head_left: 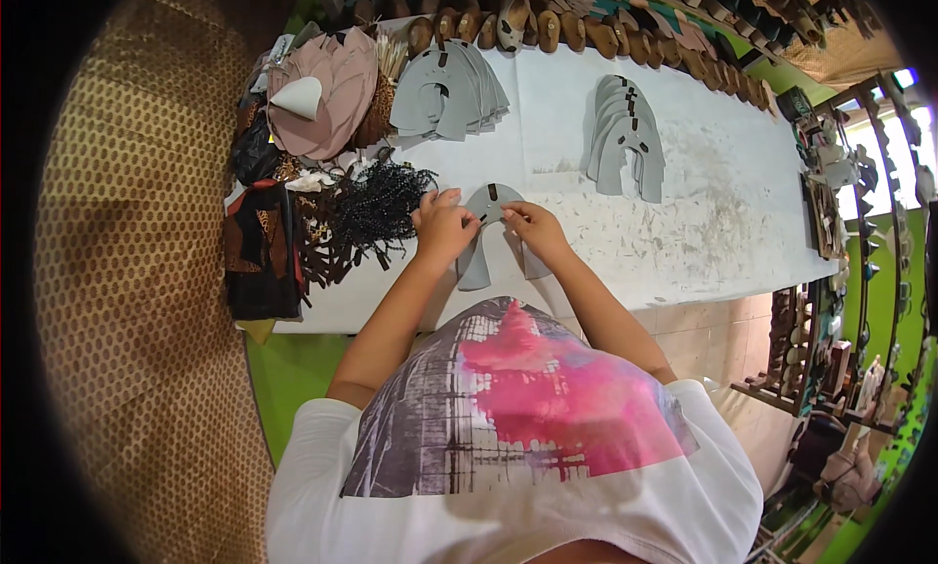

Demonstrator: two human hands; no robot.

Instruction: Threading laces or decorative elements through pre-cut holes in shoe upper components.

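A grey, arch-shaped shoe upper piece lies flat on the white-covered table in front of me, its two legs toward my body. A small dark brown patch sits at the top of its curve. My left hand rests at the piece's left side, fingers bent, thumb and forefinger closed near another small dark patch. On the right side, my right hand has thumb and forefinger pinched together over the curve. Whatever is between those fingertips is too small to make out.
Stacks of similar grey pieces lie far left and far right. A bundle of black braided strips is beside my left hand. Pinkish pieces are piled behind it. Wooden shoe lasts line the back edge; a shoe rack stands right.
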